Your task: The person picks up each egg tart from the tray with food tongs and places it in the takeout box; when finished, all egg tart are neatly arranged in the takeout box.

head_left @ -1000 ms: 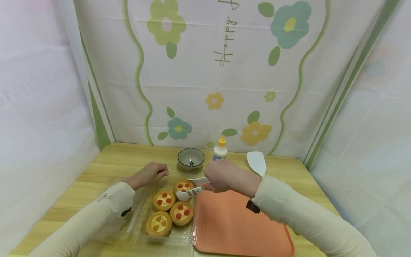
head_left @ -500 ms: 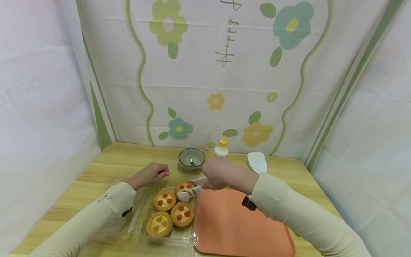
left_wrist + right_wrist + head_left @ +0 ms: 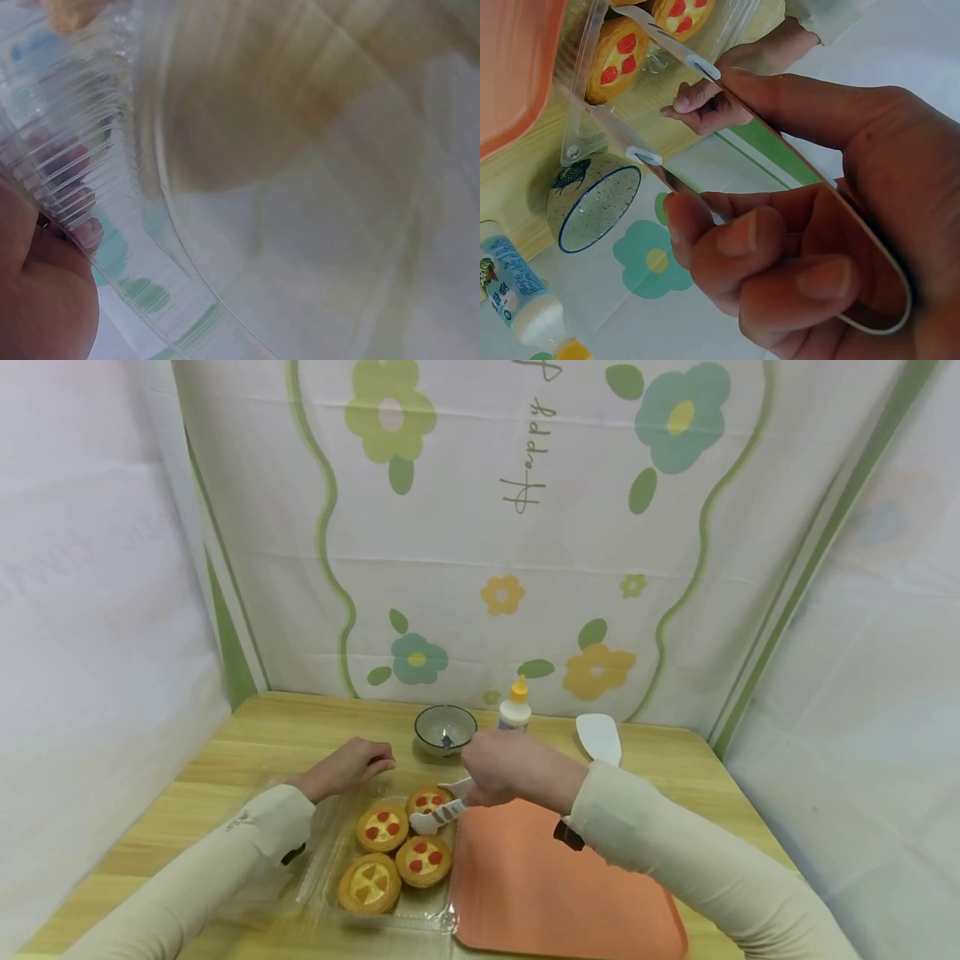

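Landmark: the clear container (image 3: 417,903), directions as I face it

Left: my left hand (image 3: 348,768) lies at the container's far left corner, fingers curled in; in the left wrist view ribbed clear plastic partly covers them, so I cannot tell whether they grip its edge

Inside, left to right: yellow-topped tart (image 3: 370,885) near left, a red-dotted tart (image 3: 382,828) behind it, another red-dotted tart (image 3: 423,862) near right, and the far-right tart (image 3: 429,797) in the far right corner

Beyond the container's far right corner: patterned bowl (image 3: 446,727), upright

Key relation: white tongs (image 3: 442,815) run from my right hand (image 3: 495,768) leftward and slightly toward me, over the container's right wall; their two arms stand parted with the far-right tart between them; contact not certain. Tart is round, so I judge that the tongs' axis sets the approach; right hand is the nearer

Right hand: thumb on one arm, fingers curled round the other, held part way spread

Right of the container: orange tray (image 3: 555,893) just beside it; farther back, bottle (image 3: 514,714), then white spatula (image 3: 598,739) well apart
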Demonstrator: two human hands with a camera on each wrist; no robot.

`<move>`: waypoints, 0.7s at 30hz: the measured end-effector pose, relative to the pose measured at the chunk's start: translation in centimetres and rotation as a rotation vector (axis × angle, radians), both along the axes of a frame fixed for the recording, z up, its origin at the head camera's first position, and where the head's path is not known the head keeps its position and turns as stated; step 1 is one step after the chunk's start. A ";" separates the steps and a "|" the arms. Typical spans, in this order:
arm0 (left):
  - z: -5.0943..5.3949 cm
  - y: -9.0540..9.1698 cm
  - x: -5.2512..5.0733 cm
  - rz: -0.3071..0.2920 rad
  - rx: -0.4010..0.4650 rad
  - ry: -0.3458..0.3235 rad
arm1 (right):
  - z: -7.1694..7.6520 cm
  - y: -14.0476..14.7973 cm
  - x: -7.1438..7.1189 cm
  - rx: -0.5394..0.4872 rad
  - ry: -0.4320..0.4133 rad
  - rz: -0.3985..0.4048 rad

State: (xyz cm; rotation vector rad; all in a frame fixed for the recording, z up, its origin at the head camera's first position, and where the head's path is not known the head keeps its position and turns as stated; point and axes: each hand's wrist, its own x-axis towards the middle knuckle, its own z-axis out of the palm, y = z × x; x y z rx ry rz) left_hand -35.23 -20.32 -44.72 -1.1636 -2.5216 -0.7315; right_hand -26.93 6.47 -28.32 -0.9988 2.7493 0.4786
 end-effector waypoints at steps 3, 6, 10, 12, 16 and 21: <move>0.1 0.0 0.1 0.002 0.000 0.014 | 0.1 0.1 0.0 -0.020 -0.014 -0.017; 0.1 0.0 0.2 0.008 -0.007 0.006 | 0.4 0.4 0.1 -0.044 -0.018 -0.012; 0.1 0.0 0.3 0.016 -0.018 -0.020 | 0.7 1.0 0.3 -0.110 -0.036 -0.006; 0.1 0.0 0.3 0.014 -0.018 -0.028 | 0.9 1.4 0.4 -0.139 -0.033 -0.013; 0.0 0.0 0.1 0.018 -0.020 -0.025 | 1.1 2.0 0.7 -0.141 0.011 -0.004; -0.2 -0.1 -0.1 0.021 -0.018 -0.014 | 0.6 2.5 1.1 -0.104 0.078 0.059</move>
